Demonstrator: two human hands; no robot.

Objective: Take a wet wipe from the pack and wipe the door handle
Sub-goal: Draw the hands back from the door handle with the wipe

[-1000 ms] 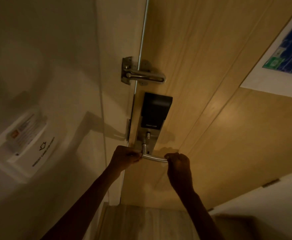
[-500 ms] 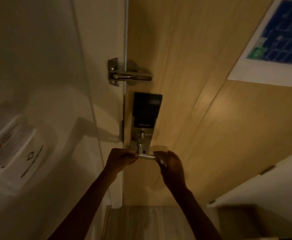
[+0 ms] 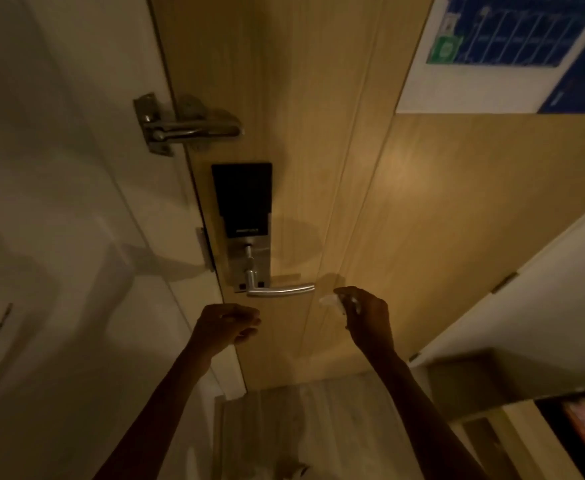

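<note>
A silver lever door handle (image 3: 280,290) sticks out to the right from a lock plate with a black panel (image 3: 242,199) on the wooden door (image 3: 336,133). My right hand (image 3: 365,315) hovers just right of the handle's tip, its fingers closed on a small crumpled white wet wipe (image 3: 332,302). Below and left of the handle is my left hand (image 3: 227,325), fingers loosely curled, nothing visible in it, clear of the handle. The wipe pack is out of view.
A metal swing-bar door guard (image 3: 187,128) sits above the lock at the door's edge. A blue-and-white evacuation plan (image 3: 513,53) hangs on the door at the upper right. A white wall (image 3: 59,202) runs along the left; a white cabinet (image 3: 544,289) stands at the right.
Both hands have come off the handle: the left dropped below it, the right drew away to the right with the wipe. The handle is now fully exposed. The camera moved closer.
</note>
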